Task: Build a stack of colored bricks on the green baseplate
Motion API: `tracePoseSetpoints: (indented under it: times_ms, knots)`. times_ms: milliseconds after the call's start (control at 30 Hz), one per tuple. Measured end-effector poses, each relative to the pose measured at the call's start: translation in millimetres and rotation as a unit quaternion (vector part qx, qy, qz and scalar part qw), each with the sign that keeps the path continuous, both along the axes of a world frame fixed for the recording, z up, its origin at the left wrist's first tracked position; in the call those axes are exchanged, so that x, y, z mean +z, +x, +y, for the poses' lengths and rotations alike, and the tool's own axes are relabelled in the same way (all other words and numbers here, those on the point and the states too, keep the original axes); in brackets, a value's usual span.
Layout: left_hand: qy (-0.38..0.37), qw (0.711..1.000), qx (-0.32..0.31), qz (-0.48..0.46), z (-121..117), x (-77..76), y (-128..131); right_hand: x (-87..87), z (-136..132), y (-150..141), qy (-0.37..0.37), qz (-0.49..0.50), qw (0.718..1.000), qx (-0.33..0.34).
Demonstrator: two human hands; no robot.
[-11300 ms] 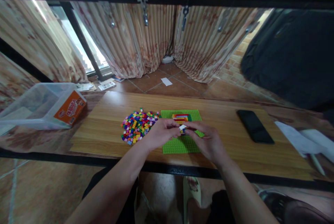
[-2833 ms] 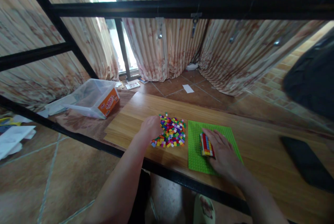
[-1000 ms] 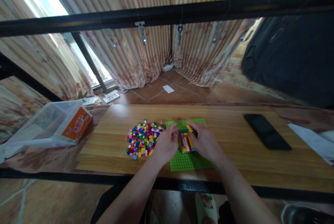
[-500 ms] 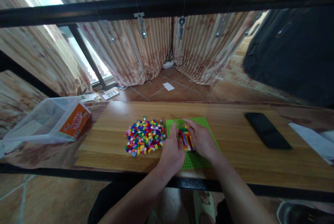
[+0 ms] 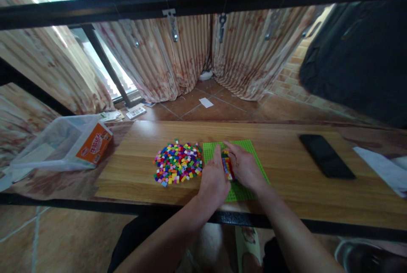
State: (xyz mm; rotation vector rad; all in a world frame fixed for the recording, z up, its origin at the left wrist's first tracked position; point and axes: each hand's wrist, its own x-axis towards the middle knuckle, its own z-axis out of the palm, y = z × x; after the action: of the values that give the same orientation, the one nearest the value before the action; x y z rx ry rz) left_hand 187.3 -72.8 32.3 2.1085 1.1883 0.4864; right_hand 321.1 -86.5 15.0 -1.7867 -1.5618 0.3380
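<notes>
A green studded baseplate (image 5: 243, 192) lies on the wooden board in front of me. On it stands a small build of toy bricks (image 5: 228, 168) in rows of red, yellow, blue and white, partly covered by my hands. My left hand (image 5: 215, 175) is against the build's left side, index finger pointing away from me and the other fingers closed in. From the right, my right hand (image 5: 244, 166) curls over the far and right part of the build. Both hands grip at the bricks; their fingertips are partly hidden. Left of the baseplate lies a heap of loose bricks (image 5: 178, 163).
At the left end stands a clear plastic box (image 5: 51, 160) with an orange label. A black phone (image 5: 326, 156) and white paper (image 5: 381, 169) lie to the right. A dark metal bar (image 5: 197, 4) crosses above the board, with small clips hanging below it.
My left hand has closed in towards the build and covers more of its left side. My right hand stays nearly where it was. The whole view has shifted slightly.
</notes>
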Motion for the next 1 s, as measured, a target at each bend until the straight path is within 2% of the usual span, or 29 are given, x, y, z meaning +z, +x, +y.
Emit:
tracePoseSetpoints:
  times_ms: [100,233,433,567,733,1000]
  knots:
    - [-0.004,0.999,0.004,-0.038,1.8,-6.8,-1.2,0.3,-0.6,0.2,-0.001,-0.001,1.000,-0.003]
    - [-0.040,0.990,0.012,-0.133,6.4,-14.9,-3.3,1.6,-2.2,3.6,-0.005,0.046,0.999,0.009]
    - [-0.115,0.968,0.039,-0.221,8.3,-14.0,-1.7,6.4,0.2,8.4,-0.009,0.059,0.997,0.050]
    - [-0.134,0.961,0.048,-0.237,10.1,-14.8,-2.0,9.3,6.2,10.3,-0.003,0.084,0.994,0.066]
    - [-0.138,0.956,0.052,-0.253,13.2,-16.3,-4.8,14.0,10.6,10.6,-0.035,0.107,0.989,0.100]
    - [-0.158,0.944,0.043,-0.286,11.5,-6.8,-4.2,15.6,8.3,10.5,-0.053,0.104,0.988,0.101]
